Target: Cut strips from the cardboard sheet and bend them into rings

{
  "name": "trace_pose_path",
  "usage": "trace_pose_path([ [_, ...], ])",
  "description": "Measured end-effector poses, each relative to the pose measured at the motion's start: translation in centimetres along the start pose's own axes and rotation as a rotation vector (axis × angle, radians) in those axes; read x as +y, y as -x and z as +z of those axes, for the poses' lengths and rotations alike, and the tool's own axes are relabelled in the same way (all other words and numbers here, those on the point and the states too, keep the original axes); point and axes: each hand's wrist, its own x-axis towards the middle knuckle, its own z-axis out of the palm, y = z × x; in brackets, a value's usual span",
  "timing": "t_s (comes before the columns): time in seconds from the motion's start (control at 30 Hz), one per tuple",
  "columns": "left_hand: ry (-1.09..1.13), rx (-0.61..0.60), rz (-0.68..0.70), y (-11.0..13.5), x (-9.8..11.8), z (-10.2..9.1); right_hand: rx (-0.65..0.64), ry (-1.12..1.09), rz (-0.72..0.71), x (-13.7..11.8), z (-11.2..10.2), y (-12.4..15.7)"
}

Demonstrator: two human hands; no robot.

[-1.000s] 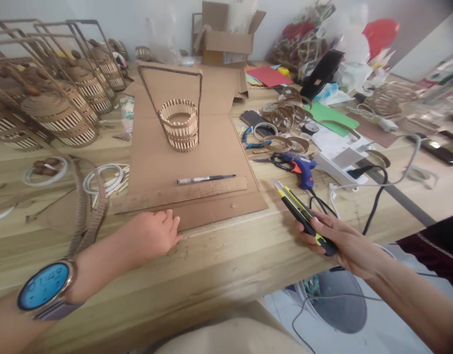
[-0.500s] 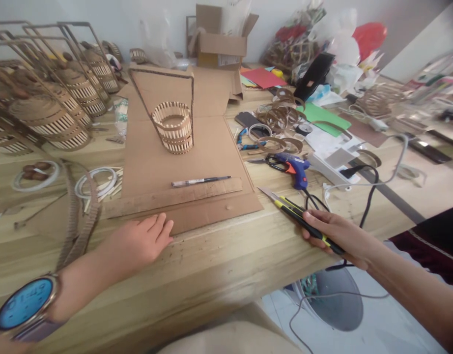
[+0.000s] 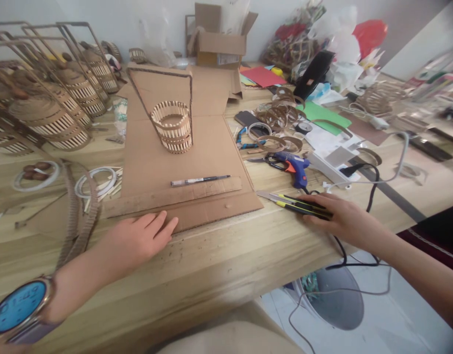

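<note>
My left hand (image 3: 140, 238) lies flat with fingers stretched on the wooden table (image 3: 219, 260), its fingertips on the near edge of a flat cardboard sheet (image 3: 197, 157). A blue-faced watch (image 3: 18, 305) is on that wrist. My right hand (image 3: 337, 216) rests on a yellow-and-black utility knife (image 3: 285, 200) lying flat on the table, blade out and pointing left, just right of the cardboard. On the sheet lie a cardboard strip (image 3: 171, 196) and a pen (image 3: 199, 180), with a small slatted basket (image 3: 172, 126) behind them.
A blue glue gun (image 3: 295, 164), scissors, cardboard rings and cables crowd the table right of the sheet. Several woven baskets (image 3: 49, 118) stand at the left, with tape rolls (image 3: 96, 181) near them. An open cardboard box (image 3: 219, 42) and coloured paper sit at the back.
My right hand has lowered the knife from above the table edge down flat onto the tabletop beside the cardboard. My left hand stays at the sheet's edge, fingers spreading slightly.
</note>
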Motion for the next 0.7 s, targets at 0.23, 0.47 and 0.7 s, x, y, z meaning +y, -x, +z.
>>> trace_pose_path([
  [0.23,-0.071,0.015,0.075,-2.8,0.6,0.0,-0.134,0.016,-0.132,-0.9,-1.3,-0.8],
  [0.47,-0.129,-0.148,0.067,-6.3,1.6,0.2,-0.231,-0.027,-0.262,-0.2,-1.4,-2.2],
  [0.7,-0.222,-0.2,0.166,-6.7,1.8,0.4,-0.226,-0.051,-0.29,-0.2,-1.6,-2.5],
])
